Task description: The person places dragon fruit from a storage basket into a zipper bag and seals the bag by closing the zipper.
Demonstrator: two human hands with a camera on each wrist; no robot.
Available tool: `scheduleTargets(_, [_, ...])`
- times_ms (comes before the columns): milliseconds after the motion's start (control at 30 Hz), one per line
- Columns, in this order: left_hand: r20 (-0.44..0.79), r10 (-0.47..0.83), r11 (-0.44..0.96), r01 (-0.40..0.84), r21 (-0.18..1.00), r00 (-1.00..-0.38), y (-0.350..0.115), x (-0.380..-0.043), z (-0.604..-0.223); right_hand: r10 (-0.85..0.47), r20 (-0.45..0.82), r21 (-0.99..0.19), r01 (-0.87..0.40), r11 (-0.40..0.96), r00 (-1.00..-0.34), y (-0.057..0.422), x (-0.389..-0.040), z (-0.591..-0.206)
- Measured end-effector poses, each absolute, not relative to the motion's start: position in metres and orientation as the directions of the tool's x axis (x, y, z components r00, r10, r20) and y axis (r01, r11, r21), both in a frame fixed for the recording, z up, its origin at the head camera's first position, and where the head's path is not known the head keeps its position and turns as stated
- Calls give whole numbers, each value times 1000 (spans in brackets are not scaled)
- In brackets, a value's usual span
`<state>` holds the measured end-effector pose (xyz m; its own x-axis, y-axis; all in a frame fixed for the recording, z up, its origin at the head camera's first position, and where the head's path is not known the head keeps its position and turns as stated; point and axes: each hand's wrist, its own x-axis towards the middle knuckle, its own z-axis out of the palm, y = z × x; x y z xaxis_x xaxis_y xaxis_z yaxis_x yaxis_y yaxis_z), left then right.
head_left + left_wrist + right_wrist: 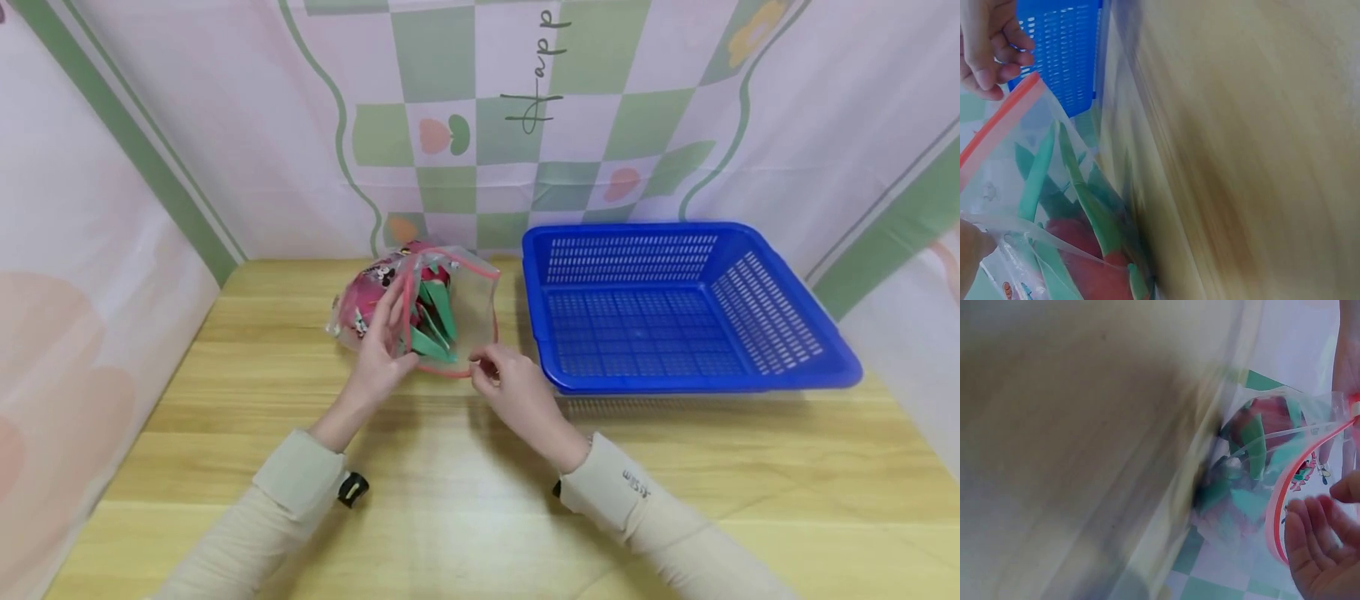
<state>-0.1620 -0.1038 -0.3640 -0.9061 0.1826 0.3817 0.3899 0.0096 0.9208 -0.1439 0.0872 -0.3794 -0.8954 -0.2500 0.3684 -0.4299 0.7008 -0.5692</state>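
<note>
A clear zip bag [474,312] with a red zip edge stands on the table, its mouth spread toward me. Inside it are green leaf-like pieces [437,308] and a red, rounded thing [1091,262] whose kind I cannot tell. My left hand [381,354] holds the bag's left side, thumb by the zip edge and fingers along the printed outside. At the bag's lower right corner hovers my right hand [517,392], fingers loosely bent. In the left wrist view, a small gap shows between the right fingertips [1007,72] and the zip corner.
A blue plastic basket [637,385] with slotted walls stands to the right of the bag. Behind the wooden table [450,500] hangs a checked green-and-white cloth [510,133], and similar cloth closes both sides.
</note>
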Motion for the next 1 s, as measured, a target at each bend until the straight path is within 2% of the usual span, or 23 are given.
scheduleTargets(167, [387,190,24,398,917,-903,-102,-162,-367,-161,305,-606,-321,728,-939,86,-143,-382])
scheduleTargets(300, [389,186,20,399,917,-902,-101,-161,-368,-141,219,-614,-249,749,-965,87,-144,-385])
scheduleTargets(633, [342,203,92,365,926,-918,-97,-161,-370,-216,144,-663,-256,704,-966,83,-147,-393])
scheduleTargets(867, [337,211,93,362,928,-918,-95,-161,-373,-251,49,-751,-201,629,-967,79,-148,-394])
scheduleTargets(1000, [326,220,96,353,931,-919,-93,-161,-374,-248,38,-778,-184,601,-968,77,-148,-394])
